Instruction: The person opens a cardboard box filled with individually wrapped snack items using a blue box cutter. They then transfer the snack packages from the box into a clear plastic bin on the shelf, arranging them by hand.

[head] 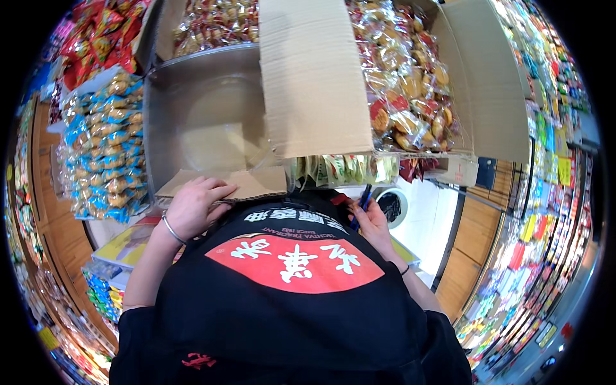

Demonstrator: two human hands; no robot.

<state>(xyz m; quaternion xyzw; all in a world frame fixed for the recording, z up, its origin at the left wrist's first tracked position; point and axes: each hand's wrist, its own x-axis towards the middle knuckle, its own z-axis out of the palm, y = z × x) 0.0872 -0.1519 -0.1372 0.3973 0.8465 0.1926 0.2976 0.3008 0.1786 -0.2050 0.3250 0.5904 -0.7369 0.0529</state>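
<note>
My left hand (196,206) grips the near edge of a brown cardboard piece (250,182), fingers on top and thumb below. Behind that piece is a grey metal-looking bin (207,106) with a bare, shiny bottom. My right hand (375,224) is low by my apron, closed around a slim blue and black tool (362,204); whether it is a pen or a cutter I cannot tell. Ahead of it stands an open cardboard box (486,91) full of individually wrapped baked snacks (409,86). The box's wide flap (315,82) hangs over the bin's right side.
Bagged snacks with blue wrapping (108,149) are stacked left of the bin, below red packets (103,33). More wrapped snacks (216,24) fill a compartment behind. Pale green packets (344,171) sit under the box. A round white bin (392,207) with a black liner is below right.
</note>
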